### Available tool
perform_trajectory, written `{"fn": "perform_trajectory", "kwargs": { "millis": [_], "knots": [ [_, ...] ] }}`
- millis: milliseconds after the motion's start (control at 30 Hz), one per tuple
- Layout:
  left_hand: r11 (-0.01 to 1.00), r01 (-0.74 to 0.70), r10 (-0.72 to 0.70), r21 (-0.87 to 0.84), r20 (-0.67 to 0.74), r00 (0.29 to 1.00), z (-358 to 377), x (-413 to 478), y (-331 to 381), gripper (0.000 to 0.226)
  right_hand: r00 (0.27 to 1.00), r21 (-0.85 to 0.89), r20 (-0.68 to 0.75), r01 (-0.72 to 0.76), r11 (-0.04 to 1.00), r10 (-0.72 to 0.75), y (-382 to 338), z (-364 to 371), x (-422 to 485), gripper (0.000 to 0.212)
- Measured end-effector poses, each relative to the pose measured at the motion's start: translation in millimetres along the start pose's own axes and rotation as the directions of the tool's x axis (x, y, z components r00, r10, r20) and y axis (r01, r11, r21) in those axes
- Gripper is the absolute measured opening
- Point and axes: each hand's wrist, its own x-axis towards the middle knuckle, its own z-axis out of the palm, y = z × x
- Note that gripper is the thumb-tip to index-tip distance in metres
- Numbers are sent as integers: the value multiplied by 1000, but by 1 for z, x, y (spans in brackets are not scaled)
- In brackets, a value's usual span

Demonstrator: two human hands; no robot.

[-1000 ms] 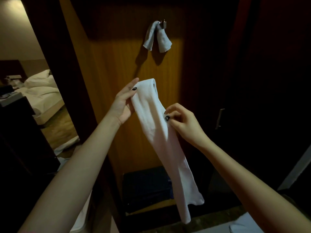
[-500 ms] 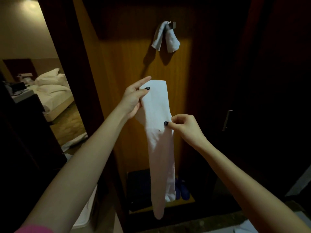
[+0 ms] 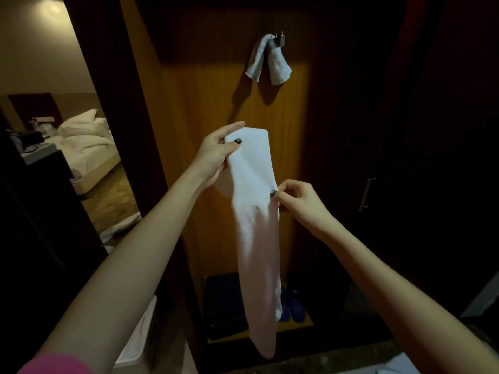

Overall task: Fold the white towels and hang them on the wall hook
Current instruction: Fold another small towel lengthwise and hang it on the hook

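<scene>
A long white towel, folded into a narrow strip, hangs straight down in front of the wooden wall panel. My left hand pinches its top left corner between thumb and fingers. My right hand pinches the towel's right edge a little lower. Above them a metal wall hook carries another small white towel, draped over it with both ends hanging.
A dark wardrobe door with a metal handle stands to the right. Blue slippers and a dark box sit on the low shelf below. A doorway on the left opens onto a bed. A white bin stands at lower left.
The towel swung from slanting right to hanging nearly straight down. Both hands kept their hold, and the view shifted slightly left, so the hook and wall moved right in frame.
</scene>
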Motion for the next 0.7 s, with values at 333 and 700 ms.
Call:
{"fn": "perform_trajectory", "kwargs": {
  "millis": [333, 700],
  "knots": [
    [907, 395, -351, -146, 256, 901, 4, -37, -51, 35, 993, 192, -91, -55, 980, 74, 16, 4, 4, 14],
    [838, 354, -320, -414, 151, 935, 22, -57, -83, 28, 990, 313, 42, -139, 939, 132, 27, -3, -5, 12]
  ]
}}
